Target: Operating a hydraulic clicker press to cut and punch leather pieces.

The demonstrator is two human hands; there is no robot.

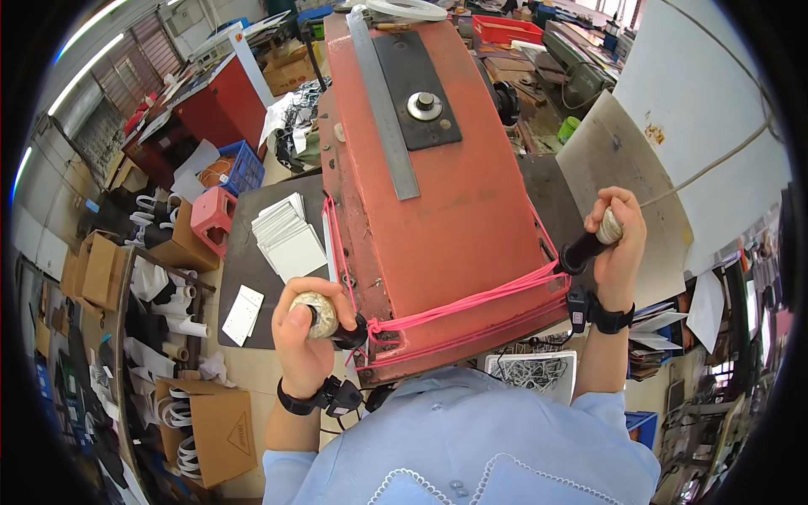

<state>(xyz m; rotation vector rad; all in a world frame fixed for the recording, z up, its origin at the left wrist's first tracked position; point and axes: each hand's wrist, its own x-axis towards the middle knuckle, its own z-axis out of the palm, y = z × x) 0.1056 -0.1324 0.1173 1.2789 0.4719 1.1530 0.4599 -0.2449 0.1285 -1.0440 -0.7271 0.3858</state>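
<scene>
My left hand [296,358] is closed round a tape-wrapped handle [321,313] with a black base, at the near left corner of a large red machine head [463,227]. On the right side, my right hand [622,252] grips a matching handle [582,252] with a black shaft and pale wrapping. Pink cord [471,305] is wound across the machine's front and runs along both sides. A steel ruler [383,109] and a black plate [429,114] with a round knob [424,106] lie on its top. The fingertips of both hands are partly hidden behind the handles.
White cards [289,238] lie stacked on the dark table [231,278] at the left, beside a few separate ones [243,315]. A white tray [564,362] of metal pieces sits close to my body. Cardboard boxes [223,433] and a pink stool [212,217] stand further left.
</scene>
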